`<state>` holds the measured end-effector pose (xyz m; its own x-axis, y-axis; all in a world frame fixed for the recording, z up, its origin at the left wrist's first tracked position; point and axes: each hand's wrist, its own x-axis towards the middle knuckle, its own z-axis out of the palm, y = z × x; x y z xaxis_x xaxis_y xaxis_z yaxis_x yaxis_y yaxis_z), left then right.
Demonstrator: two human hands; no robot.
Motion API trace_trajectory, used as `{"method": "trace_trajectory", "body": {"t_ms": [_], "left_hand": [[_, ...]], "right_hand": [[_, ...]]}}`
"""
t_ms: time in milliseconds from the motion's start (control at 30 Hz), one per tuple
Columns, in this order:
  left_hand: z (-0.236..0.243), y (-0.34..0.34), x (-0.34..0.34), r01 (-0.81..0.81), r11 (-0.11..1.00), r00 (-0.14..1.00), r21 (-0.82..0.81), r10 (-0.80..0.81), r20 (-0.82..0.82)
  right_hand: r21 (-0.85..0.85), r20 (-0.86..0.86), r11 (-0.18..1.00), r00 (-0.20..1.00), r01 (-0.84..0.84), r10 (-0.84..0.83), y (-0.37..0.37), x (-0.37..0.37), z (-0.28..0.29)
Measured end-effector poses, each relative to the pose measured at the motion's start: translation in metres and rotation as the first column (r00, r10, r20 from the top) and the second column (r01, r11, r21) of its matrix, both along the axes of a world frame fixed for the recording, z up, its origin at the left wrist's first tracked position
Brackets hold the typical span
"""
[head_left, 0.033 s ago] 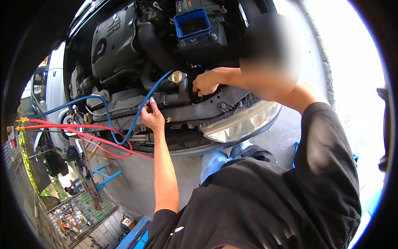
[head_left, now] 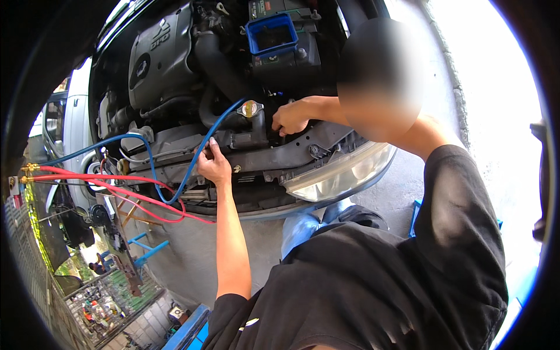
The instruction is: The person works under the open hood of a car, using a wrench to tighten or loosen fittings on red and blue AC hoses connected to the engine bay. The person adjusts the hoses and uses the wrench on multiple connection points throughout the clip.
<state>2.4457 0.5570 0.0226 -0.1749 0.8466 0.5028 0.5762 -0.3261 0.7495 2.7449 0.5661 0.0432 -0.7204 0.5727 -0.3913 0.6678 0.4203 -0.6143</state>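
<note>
Neither of my hands shows in the head view. A person in a black shirt (head_left: 373,280) leans over the open engine bay of a car (head_left: 175,64), seen from above and behind. That person's left hand (head_left: 213,166) pinches a blue hose (head_left: 192,169) at the front crossmember (head_left: 291,153). Their right hand (head_left: 290,118) reaches in beside the round radiator cap (head_left: 249,108). A red hose (head_left: 116,189) loops under the blue one and runs off to the left.
A blue-topped battery (head_left: 271,34) sits at the back of the bay, behind a grey engine cover (head_left: 160,58). The headlight (head_left: 338,175) is below the hands. Brass hose fittings (head_left: 28,173) are at far left. Concrete floor and blue stands (head_left: 146,248) lie below.
</note>
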Motion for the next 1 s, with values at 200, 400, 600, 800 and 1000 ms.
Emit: {"method": "trace_trajectory", "body": {"t_ms": [200,400,600,800,1000], "left_hand": [[0.009,-0.004,0.002,-0.103,0.994,0.986,0.037,0.107,-0.126],[0.015,0.002,0.0,-0.064,0.985,0.942,0.163,0.113,-0.317],[0.015,-0.002,0.004,-0.12,0.992,0.971,0.043,0.126,-0.203],[0.016,0.001,0.002,-0.104,0.991,0.969,0.087,0.12,-0.214],[0.016,0.002,0.001,-0.121,0.99,0.974,0.079,0.133,-0.183]], "right_hand": [[-0.057,-0.005,0.996,0.997,0.075,-0.076,-0.012,0.008,0.015],[-0.031,0.214,0.992,0.97,0.121,-0.112,-0.018,0.002,0.018],[0.117,0.13,0.962,0.964,-0.247,0.232,-0.012,0.011,-0.006],[-0.132,0.01,0.962,0.971,0.24,-0.241,-0.013,0.015,-0.019],[0.027,-0.151,0.98,0.969,0.2,-0.193,-0.015,0.014,-0.024]]}}
